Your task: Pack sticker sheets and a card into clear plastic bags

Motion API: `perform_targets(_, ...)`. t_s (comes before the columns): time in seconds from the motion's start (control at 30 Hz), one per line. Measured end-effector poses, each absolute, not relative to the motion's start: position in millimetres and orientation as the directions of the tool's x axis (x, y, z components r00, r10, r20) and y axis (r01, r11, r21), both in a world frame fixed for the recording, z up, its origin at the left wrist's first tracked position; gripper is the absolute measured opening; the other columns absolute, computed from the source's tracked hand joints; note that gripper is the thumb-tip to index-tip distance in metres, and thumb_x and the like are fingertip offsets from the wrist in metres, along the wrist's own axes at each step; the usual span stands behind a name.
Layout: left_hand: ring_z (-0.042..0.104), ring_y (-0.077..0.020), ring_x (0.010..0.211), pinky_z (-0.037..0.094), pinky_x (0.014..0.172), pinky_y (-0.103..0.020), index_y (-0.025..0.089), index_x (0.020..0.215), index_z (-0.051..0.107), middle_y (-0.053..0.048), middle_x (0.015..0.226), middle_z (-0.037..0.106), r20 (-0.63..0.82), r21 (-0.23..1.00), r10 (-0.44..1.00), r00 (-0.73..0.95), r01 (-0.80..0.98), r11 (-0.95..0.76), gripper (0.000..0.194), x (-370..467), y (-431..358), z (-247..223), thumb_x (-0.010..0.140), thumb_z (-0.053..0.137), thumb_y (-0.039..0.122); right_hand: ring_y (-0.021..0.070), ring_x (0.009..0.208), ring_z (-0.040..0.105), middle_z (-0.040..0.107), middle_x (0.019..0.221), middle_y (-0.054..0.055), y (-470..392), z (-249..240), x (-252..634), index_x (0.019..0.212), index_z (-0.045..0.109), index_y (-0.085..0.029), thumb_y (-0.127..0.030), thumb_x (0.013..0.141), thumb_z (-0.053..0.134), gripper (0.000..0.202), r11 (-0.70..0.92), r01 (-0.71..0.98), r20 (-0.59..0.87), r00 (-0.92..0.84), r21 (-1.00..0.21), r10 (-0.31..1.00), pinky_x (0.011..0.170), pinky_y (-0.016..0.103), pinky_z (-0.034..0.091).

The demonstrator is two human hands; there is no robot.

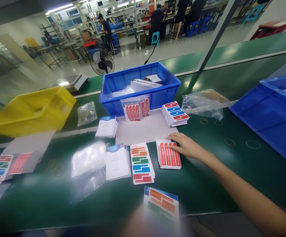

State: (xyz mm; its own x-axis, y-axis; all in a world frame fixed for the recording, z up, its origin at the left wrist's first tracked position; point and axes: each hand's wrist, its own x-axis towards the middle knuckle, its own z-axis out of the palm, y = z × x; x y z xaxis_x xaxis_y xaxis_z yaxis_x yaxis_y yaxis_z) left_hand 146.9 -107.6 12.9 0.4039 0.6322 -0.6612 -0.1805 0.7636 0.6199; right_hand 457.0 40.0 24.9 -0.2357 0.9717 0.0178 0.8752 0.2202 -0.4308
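My right hand (186,146) reaches in from the lower right, its fingers lying flat on the right edge of a stack of red sticker sheets (167,154). Left of that stack lie a stack of multicoloured sticker sheets (141,163) and a stack of white booklets (117,162). My left hand (143,223) is a blur at the bottom edge. It holds up a sheet with orange and green stickers (161,201) close to the camera.
A blue bin (113,90) with packets stands behind, with red sticker packs (133,112) leaning on it and a red-and-blue stack (175,113) beside it. There are clear bags (88,168), a yellow bin (29,112), another blue bin (271,115) and rubber bands (253,144). People work far behind.
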Motion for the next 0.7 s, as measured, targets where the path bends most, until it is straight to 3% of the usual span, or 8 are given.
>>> perform_targets(0.1,0.057,-0.0405,0.120,0.054,0.083,-0.052,0.044,0.125,0.057,0.004,0.099,0.076,-0.636,0.670,0.673,0.378,-0.162,0.724,0.058,153,-116,12,0.070,0.070,0.053,0.0264,0.109,0.062,0.068,0.115,0.011,44,22,454,0.106,0.067,-0.019,-0.037,0.092,0.048,0.030,0.225,0.860,0.006,-0.249,-0.459,0.968,0.094,0.040,0.048)
perform_targets(0.17,0.056,-0.0392,0.121,0.054,0.082,-0.051,0.047,0.127,0.055,0.005,0.100,0.075,-0.621,0.692,0.691,0.369,-0.155,0.705,0.055,154,-118,11,0.073,0.066,0.054,0.0262,0.107,0.063,0.069,0.113,0.010,44,22,451,0.103,0.068,-0.020,-0.036,0.091,0.048,0.028,0.218,0.854,0.008,-0.243,-0.472,0.970,0.093,0.040,0.049)
perform_targets(0.4,0.065,-0.0426,0.106,0.052,0.089,-0.051,0.024,0.108,0.070,-0.012,0.100,0.075,-0.646,0.602,0.592,0.482,-0.155,0.784,0.061,148,-107,11,0.056,0.083,0.052,0.0227,0.097,0.064,0.070,0.102,0.006,40,23,445,0.088,0.064,-0.022,-0.027,0.090,0.049,0.016,0.200,0.849,0.038,-0.208,-0.489,0.977,0.086,0.036,0.050)
perform_targets(0.5,0.065,-0.0429,0.105,0.052,0.091,-0.051,0.022,0.105,0.071,-0.014,0.099,0.075,-0.643,0.603,0.597,0.480,-0.162,0.781,0.059,147,-106,12,0.055,0.084,0.052,0.0239,0.095,0.065,0.069,0.102,0.009,40,19,445,0.097,0.061,-0.021,-0.030,0.091,0.048,0.017,0.177,0.860,0.044,-0.178,-0.479,0.983,0.082,0.038,0.051)
perform_targets(0.6,0.065,-0.0428,0.107,0.052,0.090,-0.051,0.024,0.109,0.071,-0.012,0.097,0.075,-0.642,0.607,0.604,0.472,-0.168,0.776,0.060,146,-109,12,0.056,0.084,0.050,0.0277,0.108,0.062,0.065,0.117,0.014,37,18,446,0.113,0.057,-0.019,-0.040,0.090,0.054,0.032,0.204,0.862,0.059,-0.200,-0.464,0.978,0.089,0.043,0.050)
perform_targets(0.7,0.063,-0.0411,0.111,0.051,0.087,-0.053,0.032,0.116,0.067,-0.005,0.094,0.076,-0.648,0.619,0.629,0.430,-0.183,0.764,0.056,145,-116,7,0.063,0.079,0.049,0.0312,0.129,0.048,0.056,0.135,0.015,23,22,443,0.113,0.058,-0.021,-0.049,0.081,0.066,0.043,0.305,0.841,0.065,-0.309,-0.446,0.949,0.103,0.047,0.041)
